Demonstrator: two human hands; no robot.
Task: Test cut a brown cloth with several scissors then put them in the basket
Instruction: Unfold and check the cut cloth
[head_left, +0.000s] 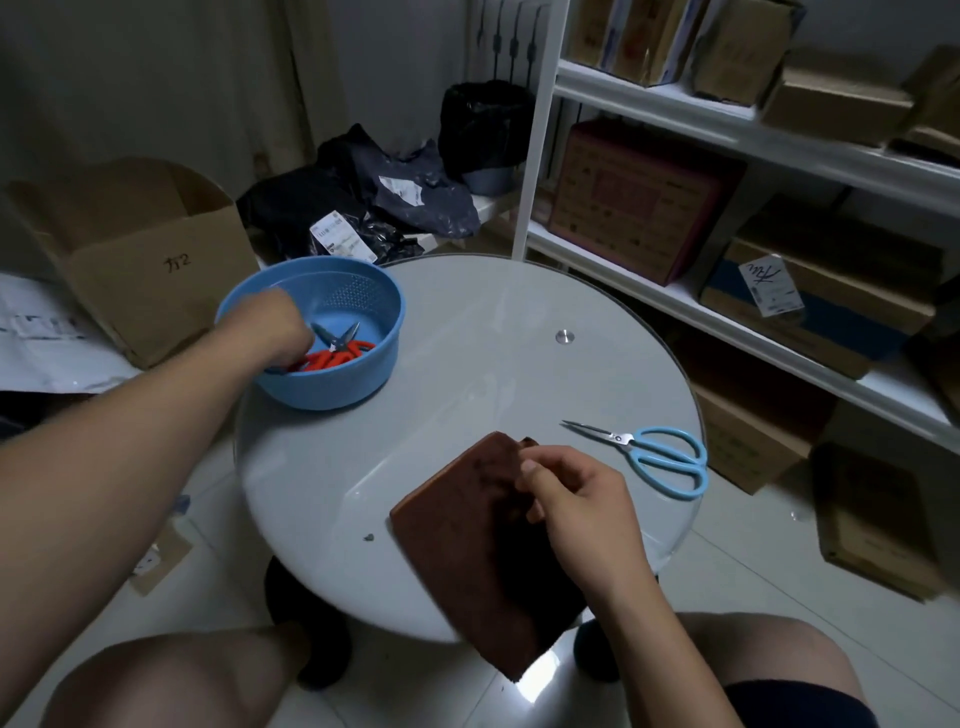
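A blue basket (374, 364) stands at the far left of the round glass table (467, 364). My left hand (270, 330) reaches down into it, fingers curled over red-handled scissors (337, 356) lying on the basket's floor; whether the fingers still grip them is hidden. A folded brown cloth (467, 535) hangs over the table's near edge, and my right hand (576, 499) pinches its upper right corner. Light-blue-handled scissors (654, 454) lie closed on the table to the right of the cloth, blades pointing left.
An open cardboard box (135, 260) stands on the floor left of the table. White shelves (727, 130) with boxes fill the right side. Dark parcel bags (363, 208) lie behind the basket. A small cloth scrap (369, 538) lies near the table's front edge.
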